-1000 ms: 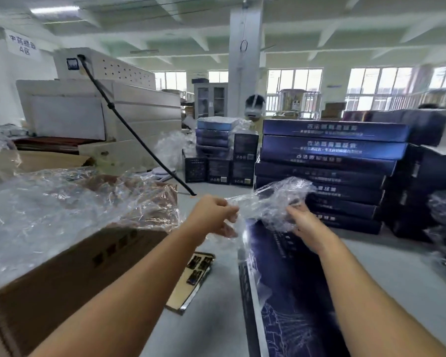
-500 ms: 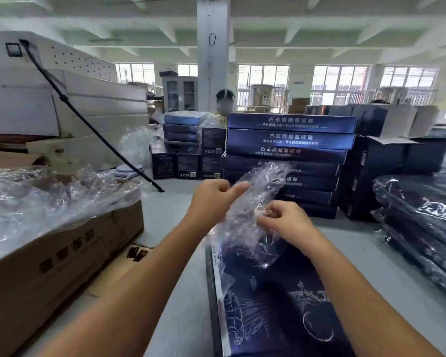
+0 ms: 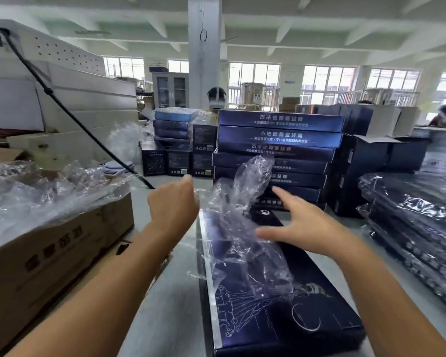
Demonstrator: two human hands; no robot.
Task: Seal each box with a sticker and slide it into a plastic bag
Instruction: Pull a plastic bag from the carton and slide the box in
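— Right hand (image 3: 301, 228) has let go, fingers now spread; left hand (image 3: 173, 202) stays curled, gripping the crumpled clear plastic bag (image 3: 245, 191).
— And the long dark-blue printed box (image 3: 281, 318)?
— Flat on the grey bench (image 3: 175, 325), lengthwise away from me, far end facing stacked blue boxes (image 3: 278, 136).

Head-worn view, forward-down (close-in)

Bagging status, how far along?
Done: a stack of bagged boxes sits at right. In hand: left hand grips the plastic bag, right hand open over it; bag lies crumpled on the box, not around it. Left: bagging it, plus the unbagged stack behind.
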